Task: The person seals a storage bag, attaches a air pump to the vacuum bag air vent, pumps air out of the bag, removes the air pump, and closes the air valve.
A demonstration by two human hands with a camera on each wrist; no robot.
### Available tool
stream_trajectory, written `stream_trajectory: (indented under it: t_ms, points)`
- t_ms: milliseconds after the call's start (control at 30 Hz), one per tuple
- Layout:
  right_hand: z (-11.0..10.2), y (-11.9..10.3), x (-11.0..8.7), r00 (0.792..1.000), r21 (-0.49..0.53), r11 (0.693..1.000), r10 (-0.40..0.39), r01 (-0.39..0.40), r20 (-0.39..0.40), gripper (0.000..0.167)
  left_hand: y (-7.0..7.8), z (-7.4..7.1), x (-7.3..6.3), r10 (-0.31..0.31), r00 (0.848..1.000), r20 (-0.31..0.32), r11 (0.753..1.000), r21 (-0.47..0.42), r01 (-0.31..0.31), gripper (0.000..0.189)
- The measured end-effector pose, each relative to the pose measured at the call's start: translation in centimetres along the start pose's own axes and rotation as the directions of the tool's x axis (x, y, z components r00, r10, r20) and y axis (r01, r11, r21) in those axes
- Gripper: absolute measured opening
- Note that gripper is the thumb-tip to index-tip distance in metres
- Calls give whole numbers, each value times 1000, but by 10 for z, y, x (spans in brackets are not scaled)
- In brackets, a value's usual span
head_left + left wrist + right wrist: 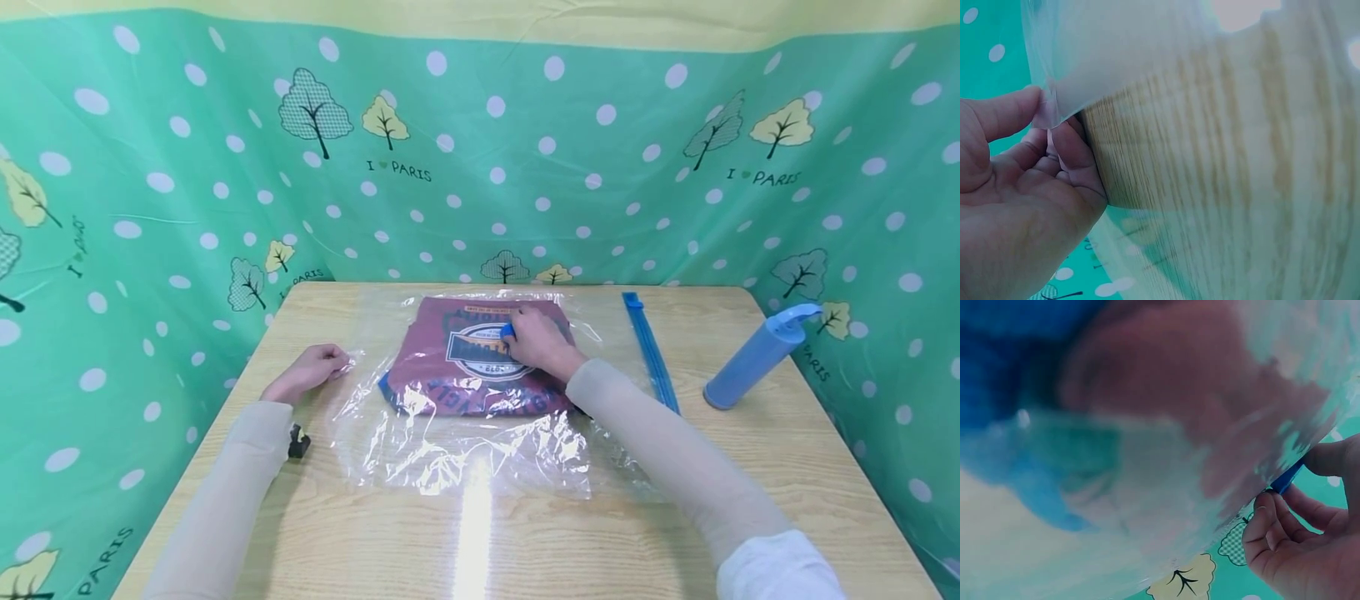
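Note:
A clear plastic storage bag (442, 454) lies flat on the table, with a folded maroon garment (450, 333) with printed lettering inside. At its left edge, my left hand (315, 367) pinches the film between thumb and fingers; the left wrist view shows the plastic (1052, 109) between them. My right hand (542, 337) reaches over the garment and pinches a small blue piece (1286, 478), perhaps the bag's valve cap. How that piece joins the film is hidden by the fingers. Along the bag's right side runs a blue zip strip (651, 354) with a slider at its far end.
A blue hand pump (750, 362) stands tilted in view at the right of the wooden table (585, 542). Green dotted curtains (480, 208) close in the back and both sides. A small black device (298, 442) sits by the left wrist.

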State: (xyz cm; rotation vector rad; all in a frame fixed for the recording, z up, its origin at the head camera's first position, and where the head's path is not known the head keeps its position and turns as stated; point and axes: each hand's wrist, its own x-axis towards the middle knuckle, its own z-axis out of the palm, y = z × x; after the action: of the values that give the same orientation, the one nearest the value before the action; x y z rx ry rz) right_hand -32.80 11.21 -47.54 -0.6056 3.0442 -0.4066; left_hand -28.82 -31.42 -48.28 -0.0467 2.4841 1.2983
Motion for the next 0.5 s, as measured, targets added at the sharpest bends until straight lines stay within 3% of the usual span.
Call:
stream_trajectory:
  t_ms: [200, 333, 500]
  points:
    - [-1, -2, 0, 999, -62, 998, -24, 25, 21, 50, -1, -1, 1, 1, 1000, 1, 1000, -10, -1, 20]
    - [-1, -2, -1, 1000, -71, 998, 0, 1, 9, 53, -2, -1, 1, -1, 1000, 5, 1000, -6, 1, 19]
    - [-1, -2, -1, 1000, -74, 997, 7, -7, 1, 47, -2, -1, 2, 1, 1000, 4, 1000, 7, -1, 18]
